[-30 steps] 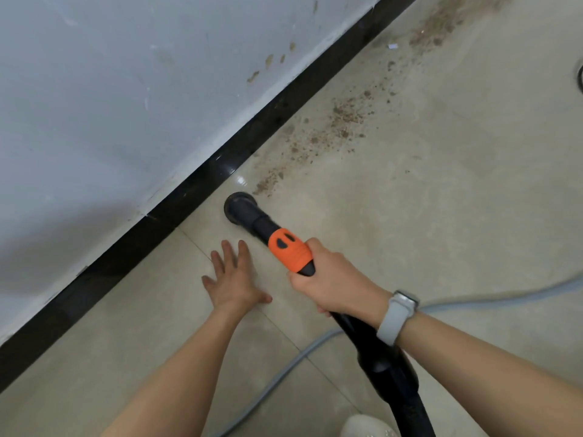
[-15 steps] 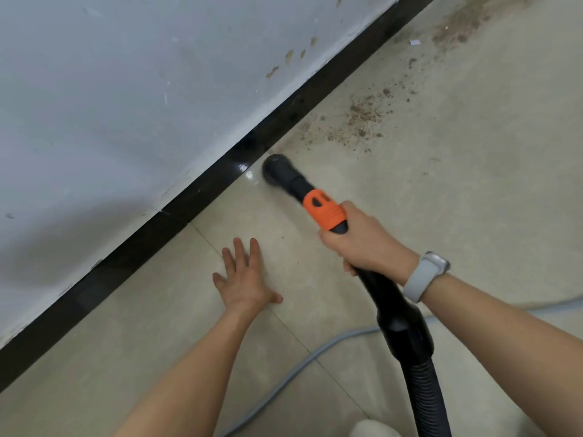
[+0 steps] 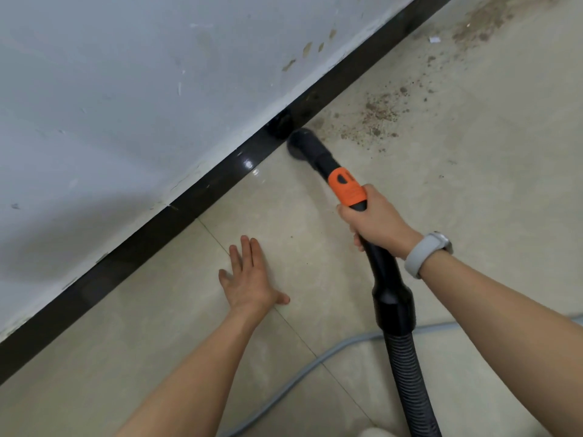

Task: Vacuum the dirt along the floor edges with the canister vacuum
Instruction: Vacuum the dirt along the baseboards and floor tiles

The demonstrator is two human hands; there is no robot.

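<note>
My right hand (image 3: 377, 223) grips the black vacuum wand just behind its orange collar (image 3: 347, 187). The round black nozzle (image 3: 304, 145) rests on the beige floor tile right against the black baseboard (image 3: 176, 216). Brown dirt (image 3: 375, 116) lies scattered on the floor just beyond the nozzle, with a denser patch (image 3: 482, 22) farther along the wall. My left hand (image 3: 249, 279) lies flat on the tile, fingers spread, palm down, holding nothing. The ribbed black hose (image 3: 407, 367) runs back from the wand to the bottom edge.
A white scuffed wall (image 3: 126, 89) rises above the baseboard on the left. A grey cable (image 3: 315, 367) curves across the floor behind my arms. A small white scrap (image 3: 434, 39) lies near the far dirt. A grey watch (image 3: 426, 253) is on my right wrist.
The nozzle has slid forward along the baseboard over the near dirt trail, which is gone from that tile. My left hand has stayed flat on the floor.
</note>
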